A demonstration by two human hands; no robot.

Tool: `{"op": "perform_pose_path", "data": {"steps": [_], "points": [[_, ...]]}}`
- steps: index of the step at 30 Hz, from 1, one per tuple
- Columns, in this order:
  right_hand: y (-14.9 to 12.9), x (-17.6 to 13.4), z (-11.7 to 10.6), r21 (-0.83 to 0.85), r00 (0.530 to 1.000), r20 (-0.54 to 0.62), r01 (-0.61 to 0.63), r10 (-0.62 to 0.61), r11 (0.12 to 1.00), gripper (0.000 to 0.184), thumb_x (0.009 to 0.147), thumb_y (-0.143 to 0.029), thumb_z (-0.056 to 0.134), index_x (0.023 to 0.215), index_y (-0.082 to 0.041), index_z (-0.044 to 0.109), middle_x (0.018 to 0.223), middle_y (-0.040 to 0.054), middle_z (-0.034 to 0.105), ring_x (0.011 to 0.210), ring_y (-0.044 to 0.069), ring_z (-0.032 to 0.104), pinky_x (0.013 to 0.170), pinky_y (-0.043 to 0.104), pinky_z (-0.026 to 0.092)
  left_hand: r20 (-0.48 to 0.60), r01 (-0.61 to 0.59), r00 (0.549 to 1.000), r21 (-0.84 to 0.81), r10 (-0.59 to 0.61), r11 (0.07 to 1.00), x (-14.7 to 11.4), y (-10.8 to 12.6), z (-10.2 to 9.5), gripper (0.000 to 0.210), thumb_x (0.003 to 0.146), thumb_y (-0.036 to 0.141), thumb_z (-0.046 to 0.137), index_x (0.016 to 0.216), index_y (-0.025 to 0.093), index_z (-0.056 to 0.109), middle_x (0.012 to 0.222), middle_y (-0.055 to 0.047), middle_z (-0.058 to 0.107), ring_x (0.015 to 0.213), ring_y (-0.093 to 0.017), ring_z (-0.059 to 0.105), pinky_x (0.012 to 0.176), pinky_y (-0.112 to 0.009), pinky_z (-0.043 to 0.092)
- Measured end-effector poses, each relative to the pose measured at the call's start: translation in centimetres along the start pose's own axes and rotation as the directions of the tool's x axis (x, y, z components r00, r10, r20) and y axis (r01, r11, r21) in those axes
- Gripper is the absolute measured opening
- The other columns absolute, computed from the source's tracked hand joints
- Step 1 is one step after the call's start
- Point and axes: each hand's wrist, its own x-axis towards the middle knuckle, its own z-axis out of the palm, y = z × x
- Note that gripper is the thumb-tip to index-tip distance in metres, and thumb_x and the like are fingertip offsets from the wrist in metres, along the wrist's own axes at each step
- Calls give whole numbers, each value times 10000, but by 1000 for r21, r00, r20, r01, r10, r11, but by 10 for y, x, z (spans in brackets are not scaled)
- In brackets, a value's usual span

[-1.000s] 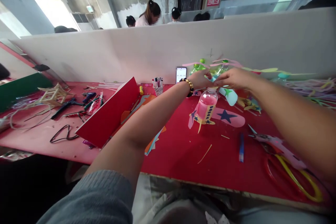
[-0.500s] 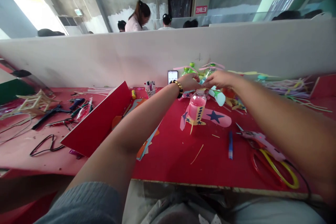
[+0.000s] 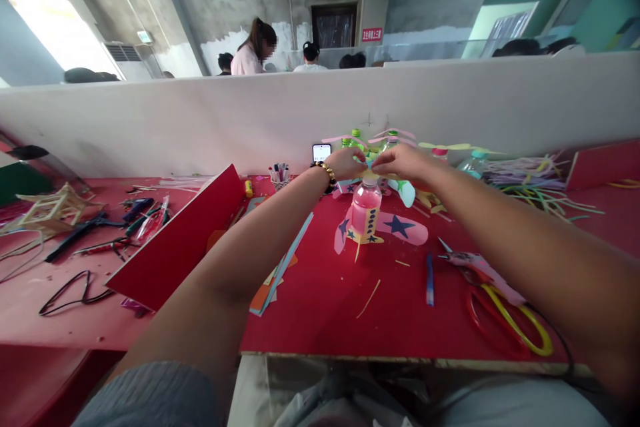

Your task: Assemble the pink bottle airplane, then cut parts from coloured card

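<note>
A clear bottle with pink inside stands upright on the red table. Round its base are yellow paper pieces and pink paper wings with dark blue stars; a row of dark ovals runs up its side. My left hand, with a beaded bracelet at the wrist, is closed in a pinch at the bottle's top. From the right, my right hand pinches at the same spot, its fingertips close to the left ones. A pale yellowish strip shows partly under the fingers; what exactly they hold is hidden.
Other bottles with paper propellers stand behind, near the white partition. Scissors, a pink glue gun and a blue pen lie at right. A slanted red board, paper strips and a phone are leftward.
The camera view has shifted a little, so the scene sits lower and further left. Both hands stay at the bottle's top, and the bottle stands in the same place.
</note>
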Motion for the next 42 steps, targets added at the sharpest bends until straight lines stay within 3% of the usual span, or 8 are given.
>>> {"op": "perform_pose_path", "data": {"steps": [3,8,11,16,23,30,35,42], "points": [[-1,-15,-3,1,986,-153,73,-72,997,171,768,-317,672,867,-207,758,829,38,740,788,225,658,704,353,482,-58,-17,998,-107,11,994,-13,-13,-19,209,791,277,606,980,195,636,791,-30,666,602,-126,521,569,-252,377],[10,-55,-1,-31,882,-415,232,-224,972,227,812,-366,624,933,-207,732,883,61,737,744,222,650,718,387,498,-287,-28,957,-237,-43,971,-72,-57,-41,222,827,344,563,972,197,643,866,-41,698,605,-113,528,569,-244,386],[15,-81,9,-105,843,-438,297,-312,949,171,843,-356,585,858,-232,701,873,63,713,805,245,639,740,397,486,-349,-33,934,-289,-73,957,-114,-76,-28,226,836,366,541,865,177,663,810,-35,691,735,-142,593,667,-250,433],[20,-112,18,-210,798,-432,364,-420,908,188,834,-382,587,703,-248,601,747,56,650,759,252,609,704,392,457,-272,99,944,-307,-186,947,-165,-83,11,251,794,392,590,684,173,644,680,-9,641,673,-140,568,634,-244,423],[36,-171,33,8,892,-363,292,-269,956,164,824,-428,598,740,-290,626,810,38,674,782,272,623,705,411,480,-271,132,925,-424,-265,896,-211,-85,34,188,778,372,626,737,189,611,673,10,606,627,-117,536,585,-216,418],[50,-245,90,276,979,-186,136,-86,952,123,811,-384,613,708,-317,609,766,45,657,759,295,624,739,451,493,-295,209,881,-460,-370,863,-252,-98,28,294,828,479,554,746,215,652,658,-1,608,594,-140,527,519,-237,397],[61,-268,125,312,994,-92,79,-53,947,152,848,-376,590,714,-304,597,753,33,654,761,279,624,757,439,497,-331,251,855,-408,-398,878,-278,-107,30,311,823,491,559,719,217,663,660,-16,622,642,-166,545,572,-261,413],[70,-275,148,270,989,-94,135,-114,953,196,876,-358,563,698,-277,573,700,34,622,706,262,591,678,409,481,-323,221,879,-378,-352,899,-295,-102,45,289,817,478,586,731,205,627,623,30,570,596,-119,500,586,-227,381]]}}
